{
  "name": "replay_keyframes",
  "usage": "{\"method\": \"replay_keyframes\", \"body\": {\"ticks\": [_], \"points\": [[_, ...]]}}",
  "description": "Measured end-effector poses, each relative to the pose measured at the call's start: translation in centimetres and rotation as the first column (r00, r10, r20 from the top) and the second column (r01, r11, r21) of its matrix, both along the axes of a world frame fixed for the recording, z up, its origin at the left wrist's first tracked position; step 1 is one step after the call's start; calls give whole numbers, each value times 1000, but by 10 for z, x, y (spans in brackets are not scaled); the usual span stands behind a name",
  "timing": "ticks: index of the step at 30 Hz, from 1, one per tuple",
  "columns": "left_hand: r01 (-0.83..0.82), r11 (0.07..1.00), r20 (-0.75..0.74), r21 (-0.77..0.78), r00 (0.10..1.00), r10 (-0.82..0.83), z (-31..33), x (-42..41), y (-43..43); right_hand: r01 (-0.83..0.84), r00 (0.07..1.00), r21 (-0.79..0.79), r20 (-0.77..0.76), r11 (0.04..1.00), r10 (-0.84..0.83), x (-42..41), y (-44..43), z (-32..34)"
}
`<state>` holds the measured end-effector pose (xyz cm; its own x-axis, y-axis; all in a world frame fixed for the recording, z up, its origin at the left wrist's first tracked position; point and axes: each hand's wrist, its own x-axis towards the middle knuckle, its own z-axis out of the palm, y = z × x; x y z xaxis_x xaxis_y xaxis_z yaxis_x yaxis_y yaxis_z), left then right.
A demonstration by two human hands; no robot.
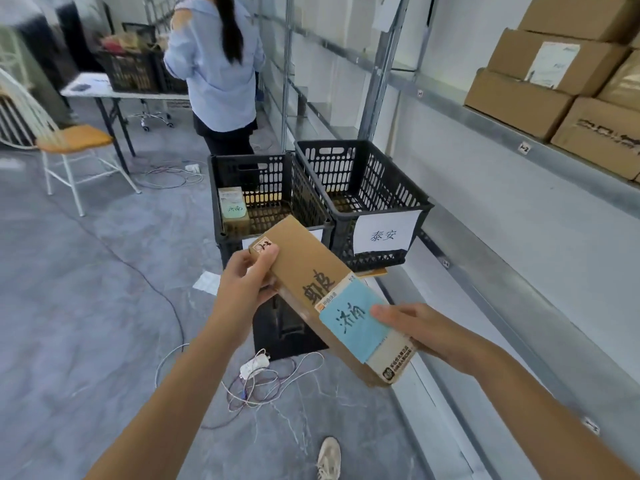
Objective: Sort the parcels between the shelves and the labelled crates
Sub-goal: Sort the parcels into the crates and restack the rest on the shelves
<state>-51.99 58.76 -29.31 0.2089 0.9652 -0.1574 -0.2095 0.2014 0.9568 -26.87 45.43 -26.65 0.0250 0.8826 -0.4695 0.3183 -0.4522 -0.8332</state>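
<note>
My left hand (247,277) and right hand (420,329) grip the parcel (311,265), fingers (267,255) curled round its ends, blue label (349,320) face-up so I can match it to the 2 crates (360,143).

Brown parcel (306,252) (pale blue label (349,323)), black slotted crates (367,181).

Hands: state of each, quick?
Left hand: holds the parcel by its far end.
Right hand: holds its near end, thumb on the blue label.
</note>
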Motion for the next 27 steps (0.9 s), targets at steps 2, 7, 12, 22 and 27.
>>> {"method": "replay_keyframes", "body": {"ticks": [2,7,12,22,27], "points": [[1,999,10,46,1000,-2,11,9,23,-12,999,32,-33,999,13,3,25,-2],[-11,997,-48,72,999,15,27,40,87,-1,986,102,-165,995,17,26,98,2],[-93,990,-175,106,978,110,31,66,148,27,976,146,-220,989,5,53,172,-1],[-164,966,-395,198,889,232,6,82,202,52,927,61,-373,997,-26,80,293,-19],[-224,952,-415,207,861,293,-7,80,227,63,857,-24,-511,998,-66,71,340,-36]]}}
